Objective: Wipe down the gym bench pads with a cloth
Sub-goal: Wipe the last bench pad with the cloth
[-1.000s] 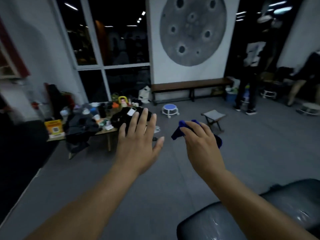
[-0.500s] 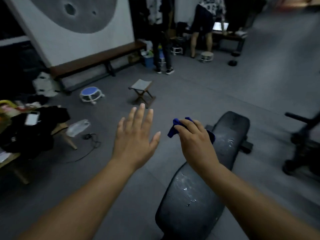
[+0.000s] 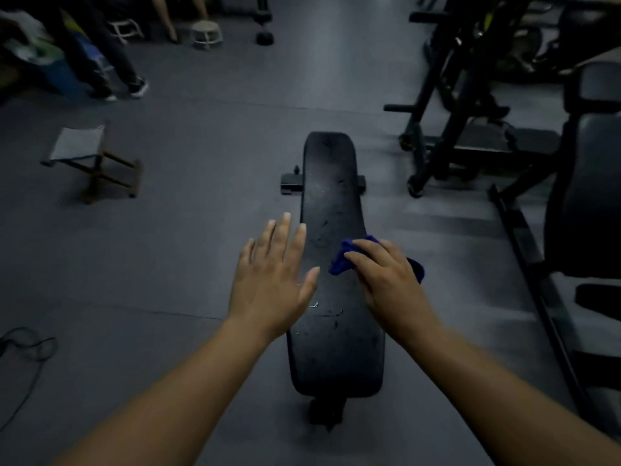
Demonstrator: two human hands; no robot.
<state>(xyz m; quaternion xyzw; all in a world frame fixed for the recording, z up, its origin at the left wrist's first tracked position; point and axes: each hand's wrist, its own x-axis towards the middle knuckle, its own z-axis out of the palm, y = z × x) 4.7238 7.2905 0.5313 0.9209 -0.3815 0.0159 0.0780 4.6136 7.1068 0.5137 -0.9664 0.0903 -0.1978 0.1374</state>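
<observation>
Head view: my right hand (image 3: 389, 280) is gripping the blue cloth (image 3: 341, 260) mid-frame over the black bench pad (image 3: 331, 183); my left hand (image 3: 272, 274) is hovering, fingers spread.

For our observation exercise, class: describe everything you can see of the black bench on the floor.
The bench is one long, narrow black pad with rounded ends, smooth like vinyl, flecked with pale marks. It stands flat and low on the grey floor, running away from the camera. A crossbar foot shows toward its far end, a dark support under the near end. The right hand holds a blue cloth over its middle; contact is unclear.
</observation>
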